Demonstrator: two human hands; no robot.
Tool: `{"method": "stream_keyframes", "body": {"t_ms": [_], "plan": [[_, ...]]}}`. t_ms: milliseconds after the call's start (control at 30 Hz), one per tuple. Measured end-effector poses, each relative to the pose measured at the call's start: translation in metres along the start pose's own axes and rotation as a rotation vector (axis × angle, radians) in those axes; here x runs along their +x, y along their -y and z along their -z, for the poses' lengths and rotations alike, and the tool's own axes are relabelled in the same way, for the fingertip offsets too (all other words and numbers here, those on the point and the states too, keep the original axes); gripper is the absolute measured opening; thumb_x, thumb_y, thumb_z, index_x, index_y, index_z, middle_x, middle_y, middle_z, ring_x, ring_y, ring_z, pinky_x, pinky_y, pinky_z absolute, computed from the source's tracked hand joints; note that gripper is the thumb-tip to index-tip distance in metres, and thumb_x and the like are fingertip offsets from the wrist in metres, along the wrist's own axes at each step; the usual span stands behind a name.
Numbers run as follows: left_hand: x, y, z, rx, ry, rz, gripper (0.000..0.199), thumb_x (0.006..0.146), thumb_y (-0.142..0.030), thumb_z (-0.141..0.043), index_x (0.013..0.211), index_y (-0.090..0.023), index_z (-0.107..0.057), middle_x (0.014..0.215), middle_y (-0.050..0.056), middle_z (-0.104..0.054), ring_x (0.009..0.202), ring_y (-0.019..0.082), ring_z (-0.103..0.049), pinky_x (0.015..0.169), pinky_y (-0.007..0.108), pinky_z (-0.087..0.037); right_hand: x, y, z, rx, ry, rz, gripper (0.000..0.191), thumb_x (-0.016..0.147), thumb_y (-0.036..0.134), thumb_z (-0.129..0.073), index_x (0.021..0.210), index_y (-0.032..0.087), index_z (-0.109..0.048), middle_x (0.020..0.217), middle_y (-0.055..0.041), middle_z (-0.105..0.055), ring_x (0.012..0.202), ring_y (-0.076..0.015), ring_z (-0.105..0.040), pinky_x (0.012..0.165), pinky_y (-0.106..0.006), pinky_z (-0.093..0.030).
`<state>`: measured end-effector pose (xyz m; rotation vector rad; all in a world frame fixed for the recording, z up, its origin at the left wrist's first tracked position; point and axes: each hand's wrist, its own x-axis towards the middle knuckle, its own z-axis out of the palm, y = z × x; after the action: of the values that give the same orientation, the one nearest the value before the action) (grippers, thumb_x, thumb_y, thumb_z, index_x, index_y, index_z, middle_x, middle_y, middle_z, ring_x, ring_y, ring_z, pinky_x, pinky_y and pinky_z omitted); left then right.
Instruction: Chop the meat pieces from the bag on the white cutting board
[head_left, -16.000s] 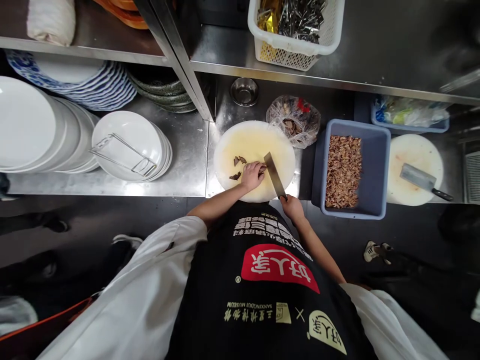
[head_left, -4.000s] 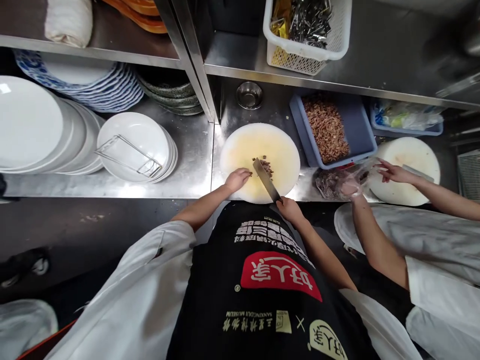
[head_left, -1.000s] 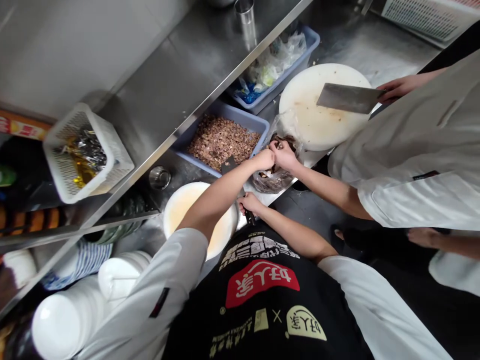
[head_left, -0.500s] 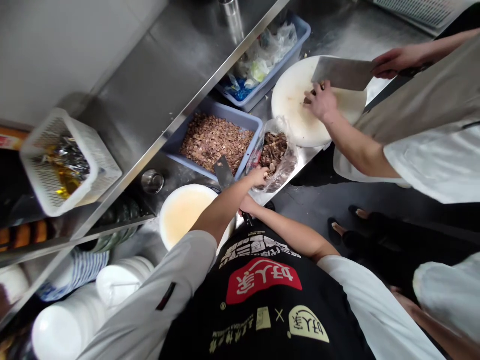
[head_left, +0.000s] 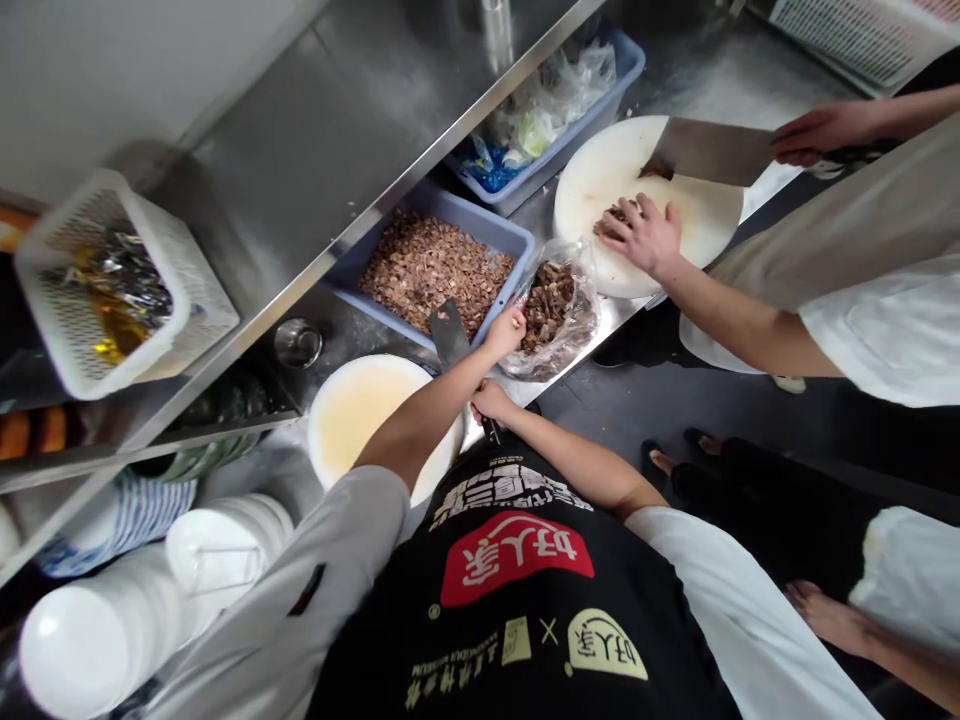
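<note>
Far left there are stacks of white plates, a wire rack on the smaller stack, and blue-striped plates just behind. Above that, a white basket of gold and silver packets sits on the steel shelf. Then a little metal bowl on the counter, and a round board partly under the left arm.

Next, the cleaver: its blade is angled up by the near side of a blue tub full of chopped brown bits. The right hand is clamped on its handle, close to the apron. The left hand is at the near left edge of an open plastic bag of brown chunks, fingers curled; can't tell if they're closed on anything.

Behind the bag is another blue bin with plastic bags in it. On the right, a co-worker has one hand spread over dark pieces on a second board and a big knife gripped in the other.
</note>
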<state>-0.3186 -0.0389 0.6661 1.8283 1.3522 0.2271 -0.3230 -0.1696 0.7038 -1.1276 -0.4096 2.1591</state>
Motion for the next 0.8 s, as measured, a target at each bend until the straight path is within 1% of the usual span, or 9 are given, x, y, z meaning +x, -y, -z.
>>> {"method": "stream_keyframes", "body": {"t_ms": [67, 133, 233, 333, 433, 533, 633, 733, 800], "plan": [[-0.01, 0.003, 0.024, -0.134, -0.048, -0.026, 0.023, 0.077, -0.016, -0.065, 0.099, -0.019, -0.063, 0.098, 0.003, -0.07, 0.093, 0.019, -0.067, 0.09, 0.034, -0.055, 0.007, -0.008, 0.002, -0.077, -0.091, 0.004, 0.023, 0.085, 0.021, -0.07, 0.074, 0.024, -0.05, 0.05, 0.0045, -0.05, 0.041, -0.0127, -0.047, 0.036, -0.023, -0.039], [-0.033, 0.013, 0.055, -0.263, -0.053, -0.052, 0.031, 0.079, -0.022, -0.068, 0.109, -0.02, -0.061, 0.105, 0.003, -0.069, 0.096, 0.019, -0.068, 0.089, 0.034, -0.057, 0.013, -0.013, 0.006, -0.141, -0.141, 0.014, 0.023, 0.082, 0.02, -0.068, 0.074, 0.026, -0.048, 0.048, 0.005, -0.05, 0.038, -0.0138, -0.046, 0.034, -0.025, -0.04], [-0.09, 0.044, 0.102, -0.441, -0.144, -0.027, 0.036, 0.082, -0.035, -0.072, 0.113, -0.021, -0.058, 0.109, 0.004, -0.07, 0.097, 0.019, -0.07, 0.085, 0.033, -0.06, 0.016, -0.017, 0.013, -0.207, -0.149, 0.016, 0.02, 0.08, 0.022, -0.066, 0.074, 0.026, -0.048, 0.048, 0.0047, -0.052, 0.037, -0.014, -0.047, 0.034, -0.025, -0.042], [-0.158, 0.093, 0.128, -0.463, -0.343, 0.118, 0.04, 0.081, -0.044, -0.077, 0.108, -0.021, -0.06, 0.1, 0.004, -0.073, 0.085, 0.017, -0.071, 0.074, 0.03, -0.059, 0.016, -0.019, 0.018, -0.264, -0.156, 0.009, 0.017, 0.079, 0.025, -0.065, 0.076, 0.025, -0.048, 0.047, 0.0048, -0.051, 0.036, -0.0137, -0.047, 0.034, -0.025, -0.042], [-0.217, 0.146, 0.131, -0.375, -0.489, 0.297, 0.034, 0.081, -0.044, -0.078, 0.099, -0.019, -0.064, 0.088, 0.003, -0.074, 0.074, 0.016, -0.07, 0.068, 0.029, -0.056, 0.015, -0.022, 0.017, -0.326, -0.184, 0.025, 0.015, 0.079, 0.027, -0.062, 0.077, 0.025, -0.047, 0.047, 0.0052, -0.051, 0.035, -0.0135, -0.047, 0.036, -0.025, -0.043], [-0.259, 0.187, 0.121, -0.278, -0.576, 0.371, 0.021, 0.088, -0.037, -0.07, 0.098, -0.019, -0.067, 0.092, 0.006, -0.075, 0.083, 0.019, -0.073, 0.079, 0.033, -0.059, 0.01, -0.024, 0.015, -0.441, -0.23, 0.083, 0.014, 0.079, 0.029, -0.06, 0.077, 0.025, -0.047, 0.046, 0.0054, -0.051, 0.035, -0.0141, -0.047, 0.037, -0.025, -0.042], [-0.288, 0.213, 0.109, -0.1, -0.625, 0.316, 0.016, 0.094, -0.03, -0.062, 0.103, -0.02, -0.072, 0.112, 0.009, -0.075, 0.106, 0.022, -0.072, 0.1, 0.039, -0.057, -0.003, -0.026, 0.014, -0.676, -0.246, 0.141, 0.015, 0.084, 0.034, -0.057, 0.075, 0.024, -0.05, 0.045, 0.0026, -0.052, 0.036, -0.0159, -0.049, 0.04, -0.027, -0.041], [-0.311, 0.232, 0.102, -0.013, -0.558, 0.223, 0.02, 0.097, -0.028, -0.06, 0.109, -0.023, -0.075, 0.128, 0.009, -0.071, 0.125, 0.024, -0.064, 0.116, 0.044, -0.048, -0.02, -0.028, 0.01, -0.998, -0.207, 0.135, 0.022, 0.089, 0.038, -0.055, 0.077, 0.021, -0.058, 0.046, -0.0004, -0.056, 0.041, -0.0177, -0.054, 0.049, -0.028, -0.044], [-0.322, 0.244, 0.099, -0.003, -0.535, 0.192, 0.021, 0.097, -0.029, -0.062, 0.11, -0.025, -0.077, 0.131, 0.009, -0.07, 0.129, 0.025, -0.061, 0.12, 0.047, -0.044, -0.03, -0.034, 0.002, -1.196, -0.164, 0.109, 0.023, 0.092, 0.038, -0.054, 0.085, 0.019, -0.063, 0.052, -0.0017, -0.061, 0.047, -0.0184, -0.058, 0.055, -0.028, -0.046]]}}
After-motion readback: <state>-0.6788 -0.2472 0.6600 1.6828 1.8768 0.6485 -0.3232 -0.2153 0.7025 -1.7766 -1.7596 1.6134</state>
